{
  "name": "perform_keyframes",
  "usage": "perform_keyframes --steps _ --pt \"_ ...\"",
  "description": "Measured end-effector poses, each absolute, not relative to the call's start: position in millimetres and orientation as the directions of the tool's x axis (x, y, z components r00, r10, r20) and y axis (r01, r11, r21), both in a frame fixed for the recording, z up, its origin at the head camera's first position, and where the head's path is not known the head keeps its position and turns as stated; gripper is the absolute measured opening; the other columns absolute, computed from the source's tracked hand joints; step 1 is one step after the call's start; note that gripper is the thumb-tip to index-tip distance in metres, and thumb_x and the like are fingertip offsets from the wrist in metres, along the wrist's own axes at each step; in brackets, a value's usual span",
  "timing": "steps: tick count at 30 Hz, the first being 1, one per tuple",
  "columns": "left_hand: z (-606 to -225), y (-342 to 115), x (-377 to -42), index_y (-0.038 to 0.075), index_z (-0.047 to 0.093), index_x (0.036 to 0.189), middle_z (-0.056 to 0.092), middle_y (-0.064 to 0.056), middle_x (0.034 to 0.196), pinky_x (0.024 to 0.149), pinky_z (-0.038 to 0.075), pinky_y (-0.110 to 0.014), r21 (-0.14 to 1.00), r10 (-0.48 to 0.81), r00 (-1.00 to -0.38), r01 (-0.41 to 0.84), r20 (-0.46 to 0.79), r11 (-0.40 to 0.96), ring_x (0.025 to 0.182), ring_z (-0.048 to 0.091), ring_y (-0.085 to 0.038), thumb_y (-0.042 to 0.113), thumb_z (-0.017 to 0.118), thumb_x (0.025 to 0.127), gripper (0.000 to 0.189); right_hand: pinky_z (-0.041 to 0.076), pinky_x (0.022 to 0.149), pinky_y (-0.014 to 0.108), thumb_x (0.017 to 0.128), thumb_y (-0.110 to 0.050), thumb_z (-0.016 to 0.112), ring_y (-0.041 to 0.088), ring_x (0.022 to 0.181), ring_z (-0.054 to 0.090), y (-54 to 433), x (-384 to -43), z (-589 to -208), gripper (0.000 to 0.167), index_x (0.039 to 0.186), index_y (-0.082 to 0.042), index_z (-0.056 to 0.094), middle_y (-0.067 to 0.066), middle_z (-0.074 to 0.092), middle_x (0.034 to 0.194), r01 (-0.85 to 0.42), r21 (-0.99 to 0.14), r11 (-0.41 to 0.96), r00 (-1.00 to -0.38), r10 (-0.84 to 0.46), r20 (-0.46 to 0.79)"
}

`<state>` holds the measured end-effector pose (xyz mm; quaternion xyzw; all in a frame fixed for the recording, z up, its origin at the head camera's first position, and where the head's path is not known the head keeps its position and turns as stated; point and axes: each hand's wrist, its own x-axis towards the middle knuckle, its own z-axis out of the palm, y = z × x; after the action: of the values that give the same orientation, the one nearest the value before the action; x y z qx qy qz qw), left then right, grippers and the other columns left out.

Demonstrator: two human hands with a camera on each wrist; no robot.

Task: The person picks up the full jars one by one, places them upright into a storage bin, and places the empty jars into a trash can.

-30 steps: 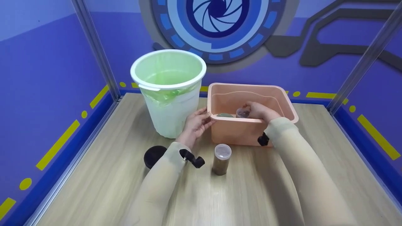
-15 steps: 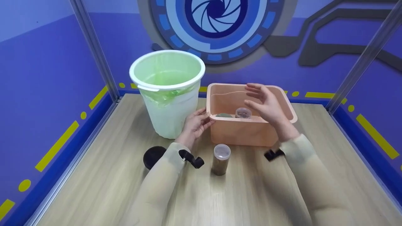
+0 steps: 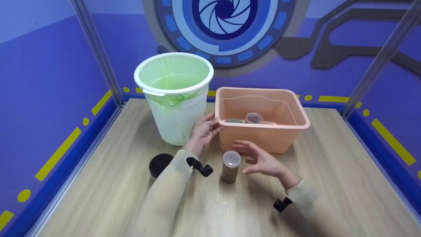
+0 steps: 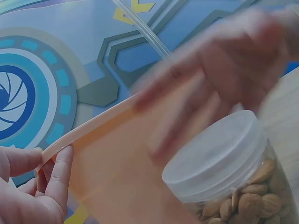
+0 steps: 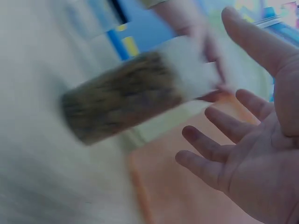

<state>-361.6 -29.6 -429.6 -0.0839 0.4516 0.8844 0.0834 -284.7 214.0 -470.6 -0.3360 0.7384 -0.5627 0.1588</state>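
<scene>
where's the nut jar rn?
In the head view, the nut jar stands upright on the table, in front of the pink bin, just left of the right hand.

Bright head view — wrist-view blur

The clear cylindrical jar (image 3: 230,168) stands upright on the table (image 3: 210,210), its translucent whitish lid (image 4: 215,156) on, with brown almonds (image 4: 259,203) packed behind its wall. At the jar's one o'clock, just beyond it, sits the peach-pink tub (image 3: 276,136), upright, rectangular, open-topped, with rounded corners and a rolled rim. Toward seven o'clock inside the tub is a clear round-topped container (image 3: 254,118), its lower part hidden by the near wall.
</scene>
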Motion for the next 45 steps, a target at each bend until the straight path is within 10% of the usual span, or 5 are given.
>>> perform_keyframes --steps 15,29,36,45 --pt "-428 -29 -360 -0.001 0.05 0.149 0.056 -0.023 0.148 0.084 0.066 -0.031 0.785 0.071 -0.972 -0.223 -0.223 -0.578 0.103 0.067 -0.024 -0.007 0.055 0.101 0.049 0.062 0.095 0.042 0.082 -0.008 0.086 0.017 0.115 0.064 189 -282 -487 0.063 0.136 -0.003 0.055 0.02 0.062 0.13 -0.386 -0.894 0.228 -0.785 -0.59 0.189" --pt "-429 -29 -361 0.002 0.052 0.148 0.058 -0.021 0.146 0.088 0.065 -0.032 0.791 0.066 -0.971 -0.227 -0.231 -0.568 0.126 0.062 -0.034 -0.004 0.057 0.101 0.048 0.061 0.079 0.02 0.079 0.019 0.075 0.009 0.092 0.068 236 -313 -335 0.053 0.127 0.006 0.056 -0.003 0.07 0.107 -0.47 -0.881 0.061 -0.833 -0.36 0.42" --pt "-429 -30 -360 0.001 0.053 0.148 0.058 -0.022 0.146 0.08 0.066 -0.029 0.784 0.061 -0.972 -0.22 -0.228 -0.581 0.098 0.068 -0.022 -0.007 0.058 0.1 0.049 0.06 0.083 0.016 0.088 -0.006 0.081 0.011 0.111 0.066 274 -364 -315 0.055 0.134 -0.013 0.052 -0.003 0.066 0.121 -0.317 -0.883 0.347 -0.947 -0.17 0.274" --pt "-426 -30 -360 0.002 0.052 0.148 0.058 -0.021 0.146 0.087 0.065 -0.031 0.786 0.066 -0.968 -0.235 -0.242 -0.572 0.102 0.067 -0.022 -0.006 0.057 0.1 0.049 0.055 0.084 0.015 0.088 -0.004 0.079 0.016 0.113 0.057 306 -414 -369 0.064 0.139 -0.003 0.041 0.013 0.057 0.132 -0.114 -0.866 0.486 -0.988 -0.151 0.046"
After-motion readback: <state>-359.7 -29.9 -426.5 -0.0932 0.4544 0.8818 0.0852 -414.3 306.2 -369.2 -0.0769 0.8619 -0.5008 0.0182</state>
